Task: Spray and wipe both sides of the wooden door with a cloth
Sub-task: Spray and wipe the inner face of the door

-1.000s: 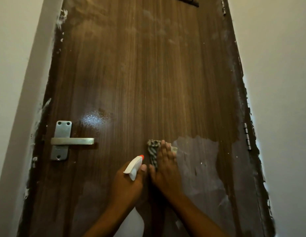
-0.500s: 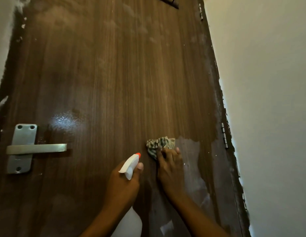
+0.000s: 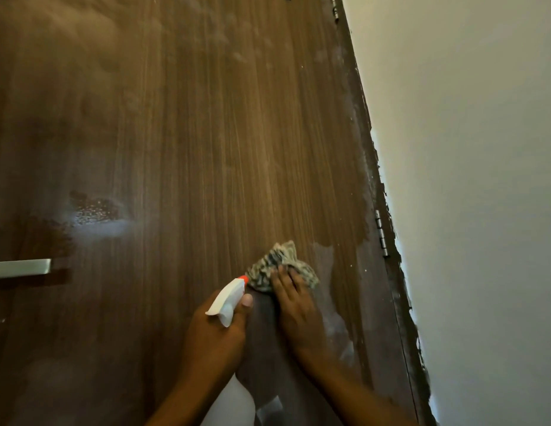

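A dark wooden door point(image 3: 206, 149) fills most of the head view, dusty and streaked, with a wet sprayed patch at the left. My left hand point(image 3: 214, 336) grips a white spray bottle point(image 3: 228, 299) with an orange nozzle tip, pointed up and right at the door. Just to its right, my right hand point(image 3: 295, 309) presses a crumpled patterned cloth point(image 3: 279, 267) flat against the door with straight fingers. The bottle's white body shows below my left wrist.
A metal lever handle point(image 3: 20, 268) sticks in from the left edge. Hinges point(image 3: 381, 233) run along the door's right edge, by the dark frame and a pale wall point(image 3: 468, 179). A whitish smeared area lies right of the cloth.
The view has swung right, so the handle slid to the left edge. My right hand has moved the cloth a little up and right across the door. The left hand still holds the bottle.
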